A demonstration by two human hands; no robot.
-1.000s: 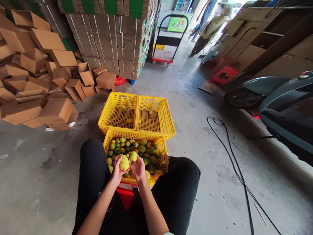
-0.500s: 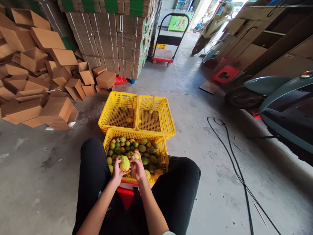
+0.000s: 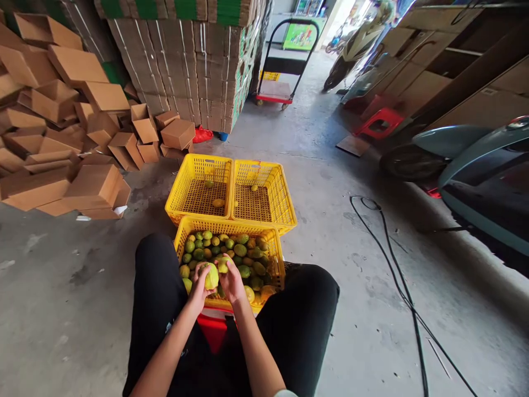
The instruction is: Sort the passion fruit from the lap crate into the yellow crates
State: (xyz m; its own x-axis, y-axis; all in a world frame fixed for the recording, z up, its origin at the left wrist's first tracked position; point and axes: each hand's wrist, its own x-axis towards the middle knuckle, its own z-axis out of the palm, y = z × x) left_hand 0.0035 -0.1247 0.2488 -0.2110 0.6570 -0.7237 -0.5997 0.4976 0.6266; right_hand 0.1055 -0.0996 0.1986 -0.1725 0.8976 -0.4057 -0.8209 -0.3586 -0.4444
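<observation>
My left hand (image 3: 199, 288) is closed around a large yellow-green fruit (image 3: 212, 277), round and lemon-like. In my right hand (image 3: 233, 284) is a second, smaller-looking yellow-green fruit (image 3: 223, 264), partly covered by the fingers. Both hands are close together over the near yellow crate (image 3: 280, 255), which stands between my knees. Many green and yellow fruits (image 3: 240, 250) lie in that crate; my hands hide some of them. Beyond it are two more yellow crates side by side, the left crate (image 3: 175, 194) and the right crate (image 3: 286, 197), each with a couple of fruits on the bottom.
Cardboard boxes (image 3: 93, 184) are piled at the left, below strapped stacks of flat cardboard (image 3: 177, 71). Farther back stands a hand trolley (image 3: 275, 99). On the right are a red stool (image 3: 381, 122), a parked scooter (image 3: 475, 165) and a black cable (image 3: 392, 259) on the floor.
My right hand has shifted slightly left and up with its fruit, closer to the one in my left hand. Both fruits have been turned a little. The crates' contents look the same.
</observation>
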